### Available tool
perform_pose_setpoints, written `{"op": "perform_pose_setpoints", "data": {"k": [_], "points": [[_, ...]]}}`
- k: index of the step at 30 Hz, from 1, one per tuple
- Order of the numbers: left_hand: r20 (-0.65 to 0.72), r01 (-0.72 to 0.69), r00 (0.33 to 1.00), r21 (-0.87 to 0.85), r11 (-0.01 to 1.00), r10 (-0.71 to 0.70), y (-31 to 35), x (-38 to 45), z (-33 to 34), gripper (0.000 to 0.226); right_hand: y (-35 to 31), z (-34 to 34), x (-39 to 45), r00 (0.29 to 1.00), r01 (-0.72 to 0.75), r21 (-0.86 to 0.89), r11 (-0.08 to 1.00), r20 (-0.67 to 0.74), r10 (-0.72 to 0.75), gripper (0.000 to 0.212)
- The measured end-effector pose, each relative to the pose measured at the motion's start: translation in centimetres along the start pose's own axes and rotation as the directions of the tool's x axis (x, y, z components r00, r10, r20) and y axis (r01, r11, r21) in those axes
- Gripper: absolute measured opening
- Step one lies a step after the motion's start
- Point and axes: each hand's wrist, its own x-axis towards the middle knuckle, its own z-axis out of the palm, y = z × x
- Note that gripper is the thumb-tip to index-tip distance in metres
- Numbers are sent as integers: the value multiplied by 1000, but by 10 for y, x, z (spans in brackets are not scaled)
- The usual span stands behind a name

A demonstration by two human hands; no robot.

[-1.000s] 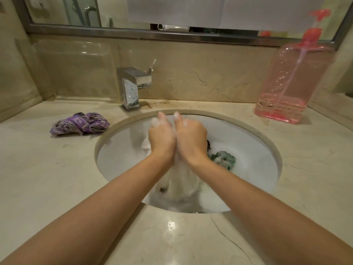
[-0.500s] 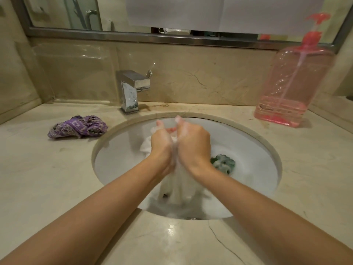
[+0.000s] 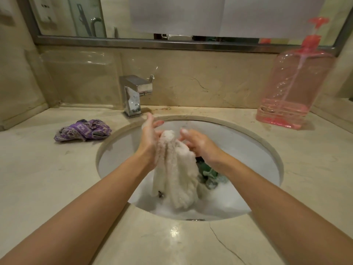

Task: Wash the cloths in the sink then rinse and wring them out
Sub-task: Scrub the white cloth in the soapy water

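A soapy white cloth (image 3: pixel 175 169) hangs bunched over the sink (image 3: pixel 254 148), its lower end trailing into foamy water. My left hand (image 3: pixel 150 139) presses its palm against the cloth's left side, thumb and forefinger straight and pointing up. My right hand (image 3: pixel 199 144) touches the cloth's right side near the top with loosely extended, foamy fingers. A green cloth (image 3: pixel 209 175) lies in the suds under my right wrist. A purple patterned cloth (image 3: pixel 83 130) sits crumpled on the counter left of the basin.
A square chrome tap (image 3: pixel 135 94) stands behind the sink's left rim, its water off. A large pink pump bottle (image 3: pixel 294 87) stands at the back right of the marble counter (image 3: pixel 47 178). A mirror runs along the wall above.
My hands were pressed tight together round the cloth; now they have parted and the fingers have loosened, showing the white cloth's bunched top between them. The view has shifted slightly.
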Motion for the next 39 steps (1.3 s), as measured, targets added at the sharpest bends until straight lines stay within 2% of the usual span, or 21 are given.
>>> {"op": "perform_pose_setpoints", "data": {"k": [2,4,7,10,11,12,13,14,16,17,19,21,23,25,26,28,30,32,36,37,39], "points": [[53,-64,997,54,996,61,1,0,-2,57,-5,0,-2,1000,15,-119,993,26,-12,40],[129,-101,988,166,981,79,-1,0,-4,56,-7,-2,-3,999,-14,-123,992,41,19,33],[206,-94,978,353,931,21,-5,-4,-4,61,-7,-10,-9,999,21,-31,999,-27,-22,35],[281,-85,953,603,793,-112,-17,3,-9,90,-10,-18,-11,982,90,146,985,-176,-64,45],[295,-74,943,631,772,-151,-19,3,-9,89,-12,-19,-11,973,104,185,977,-222,-62,46],[306,-77,940,618,782,-150,-21,5,-8,76,-13,-20,-11,963,116,186,976,-263,-65,47],[291,-80,949,600,796,-124,-22,6,-5,64,-14,-20,-10,950,122,152,981,-304,-71,50],[258,-93,963,588,803,-78,-22,7,-3,63,-12,-20,-9,938,121,117,986,-339,-75,54],[105,-64,994,649,758,-7,-20,12,1,93,-9,-21,-7,911,79,72,994,-411,-43,52],[59,-74,997,658,750,47,-18,12,3,94,-7,-22,-7,898,54,54,997,-439,-25,47],[14,-157,982,616,772,188,-12,10,2,67,-4,-22,-5,883,23,9,1000,-470,-16,32],[-12,-222,962,555,802,274,-12,14,-3,45,-7,-22,-5,879,40,-9,999,-476,-39,26],[-71,-282,932,476,833,356,-10,13,-6,27,-15,-16,-10,868,99,-4,995,-489,-88,33],[-150,-299,915,375,877,376,-9,11,-3,16,-24,2,-20,841,177,32,984,-524,-135,42],[-169,-304,912,336,892,375,-11,9,0,13,-28,15,-25,831,214,51,975,-534,-155,43],[-115,-312,928,283,907,355,-17,3,8,6,-32,36,-24,798,255,45,966,-574,-184,37],[-75,-246,959,266,932,274,-26,1,17,16,-34,43,-8,765,176,-8,984,-628,-142,30],[-129,-157,972,263,952,196,-29,5,18,24,-31,45,-2,766,80,-35,996,-637,-84,35],[-78,-125,987,208,970,144,-28,9,18,21,-28,47,-15,790,178,-127,976,-573,-219,27],[-90,-79,992,149,986,93,-27,7,18,23,-27,44,-11,779,162,-169,972,-582,-231,30],[-55,-13,998,157,987,22,-29,3,19,22,-25,41,-6,759,110,-220,969,-611,-225,40]]}}
